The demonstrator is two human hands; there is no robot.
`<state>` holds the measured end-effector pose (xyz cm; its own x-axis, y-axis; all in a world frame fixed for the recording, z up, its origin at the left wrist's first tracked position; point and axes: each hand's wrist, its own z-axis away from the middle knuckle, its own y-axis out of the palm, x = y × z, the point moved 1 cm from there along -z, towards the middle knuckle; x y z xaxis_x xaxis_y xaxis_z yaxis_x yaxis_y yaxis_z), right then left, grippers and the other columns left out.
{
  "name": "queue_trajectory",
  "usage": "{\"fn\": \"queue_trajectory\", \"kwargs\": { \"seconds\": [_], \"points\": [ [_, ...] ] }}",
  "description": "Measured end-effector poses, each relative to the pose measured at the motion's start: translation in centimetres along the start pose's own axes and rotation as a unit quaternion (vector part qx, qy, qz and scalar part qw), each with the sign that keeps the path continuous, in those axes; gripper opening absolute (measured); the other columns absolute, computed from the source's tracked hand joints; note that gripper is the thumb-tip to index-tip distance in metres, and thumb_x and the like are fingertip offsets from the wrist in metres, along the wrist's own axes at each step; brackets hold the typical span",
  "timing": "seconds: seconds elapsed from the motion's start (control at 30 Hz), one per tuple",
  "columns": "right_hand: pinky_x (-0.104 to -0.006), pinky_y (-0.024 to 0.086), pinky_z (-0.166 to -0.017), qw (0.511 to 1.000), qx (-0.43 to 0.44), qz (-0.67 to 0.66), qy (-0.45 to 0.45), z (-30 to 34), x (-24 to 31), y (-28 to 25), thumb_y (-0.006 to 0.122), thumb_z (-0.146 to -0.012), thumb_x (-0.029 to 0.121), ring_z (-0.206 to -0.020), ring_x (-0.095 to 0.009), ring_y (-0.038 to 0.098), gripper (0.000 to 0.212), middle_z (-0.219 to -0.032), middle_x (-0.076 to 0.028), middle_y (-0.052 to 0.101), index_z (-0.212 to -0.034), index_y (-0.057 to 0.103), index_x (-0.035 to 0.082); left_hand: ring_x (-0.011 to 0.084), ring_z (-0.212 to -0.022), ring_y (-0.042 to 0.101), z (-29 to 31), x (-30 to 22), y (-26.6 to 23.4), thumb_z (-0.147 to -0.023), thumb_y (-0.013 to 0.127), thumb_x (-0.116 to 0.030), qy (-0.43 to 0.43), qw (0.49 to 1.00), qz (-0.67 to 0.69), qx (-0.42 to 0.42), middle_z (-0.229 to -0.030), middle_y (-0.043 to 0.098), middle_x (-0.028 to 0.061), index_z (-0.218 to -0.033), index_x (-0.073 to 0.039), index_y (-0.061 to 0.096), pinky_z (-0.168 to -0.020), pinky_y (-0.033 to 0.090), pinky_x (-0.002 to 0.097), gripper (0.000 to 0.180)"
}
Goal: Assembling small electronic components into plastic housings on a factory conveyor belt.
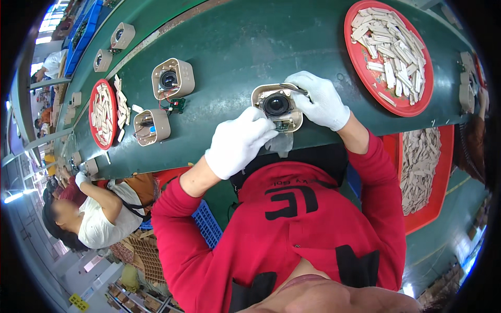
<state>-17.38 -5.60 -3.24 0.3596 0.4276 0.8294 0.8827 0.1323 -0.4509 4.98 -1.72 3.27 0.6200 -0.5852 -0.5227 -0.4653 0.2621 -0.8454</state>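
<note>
Housings [186,77] and red trays [403,109] flank the gloved hands [236,141].

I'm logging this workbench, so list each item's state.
Central housing, open, lens showing
Left hand, gloved, at central housing
Right hand, gloved, at central housing
Housing with circuit board beside it, open
Housing below that, open
Two far housings, open
Large tray, heaped with pale pieces
Small tray, loaded, pieces beside it
Red bin, filled with pale pieces

Green workbench [235,41] | green floor [433,248] | lit tube lamp [13,197] | stocked shelving [146,301]
</note>
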Motion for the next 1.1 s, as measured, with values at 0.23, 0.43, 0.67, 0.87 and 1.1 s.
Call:
{"fn": "queue_trajectory", "kwargs": {
  "seconds": [0.23, 0.43, 0.67, 0.87, 1.1],
  "points": [
    [-0.0361, 0.054, -0.077, 0.999, 0.044, -0.006, 0.023, -0.1, 0.3, -0.3, 0.061, -0.081, 0.003, -0.088, -0.034, 0.068, 0.026, -0.1, -0.017, 0.067, -0.107, 0.065, 0.0, 0.0295, -0.067, 0.063, -0.8, 0.1, -1.3, -0.084, 0.068, -0.013, 0.029, 0.995, -0.008, 0.093, -0.096, 0.055, 0.0073, -0.092, -0.013, 0.062, -0.057, 0.052, 0.0401, 0.01],
    [-0.0361, 0.054, -0.075, 0.998, 0.047, -0.003, 0.035, -0.2, 0.1, -0.3, 0.061, -0.08, 0.002, -0.086, -0.034, 0.068, 0.025, -0.1, -0.017, 0.067, -0.105, 0.066, 0.001, 0.0308, -0.067, 0.063, -2.0, -0.5, -1.8, -0.084, 0.067, -0.014, 0.006, 0.992, -0.045, 0.119, -0.094, 0.054, 0.0102, -0.093, -0.014, 0.062, -0.057, 0.053, 0.0415, 0.01],
    [-0.0361, 0.055, -0.074, 0.997, 0.062, -0.009, 0.038, -0.3, 0.0, -0.4, 0.06, -0.08, 0.002, -0.084, -0.034, 0.068, 0.026, -0.1, -0.017, 0.067, -0.105, 0.066, 0.001, 0.03, -0.067, 0.063, -2.5, -0.7, -1.0, -0.083, 0.069, -0.022, -0.052, 0.987, -0.133, 0.076, -0.088, 0.055, 0.011, -0.093, -0.013, 0.063, -0.055, 0.052, 0.0396, 0.015],
    [-0.036, 0.055, -0.073, 0.997, 0.071, -0.001, 0.035, -0.3, -0.1, -0.4, 0.06, -0.081, 0.004, -0.083, -0.034, 0.068, 0.025, -0.1, -0.017, 0.067, -0.105, 0.066, 0.001, 0.0264, -0.065, 0.064, -3.4, 0.0, -1.5, -0.081, 0.067, -0.019, 0.058, 0.988, -0.047, 0.136, -0.083, 0.055, 0.0084, -0.085, -0.011, 0.063, -0.053, 0.052, 0.0387, 0.009],
    [-0.0363, 0.055, -0.073, 0.997, 0.074, -0.01, 0.024, -0.3, -0.3, -0.3, 0.06, -0.081, 0.005, -0.083, -0.034, 0.068, 0.023, -0.099, -0.017, 0.067, -0.103, 0.066, 0.0, 0.0255, -0.058, 0.063, -2.9, 0.0, -0.7, -0.077, 0.064, -0.01, 0.117, 0.972, -0.13, 0.156, -0.081, 0.055, 0.0075, -0.081, -0.01, 0.058, -0.046, 0.052, 0.0381, 0.007]
  ]
}}
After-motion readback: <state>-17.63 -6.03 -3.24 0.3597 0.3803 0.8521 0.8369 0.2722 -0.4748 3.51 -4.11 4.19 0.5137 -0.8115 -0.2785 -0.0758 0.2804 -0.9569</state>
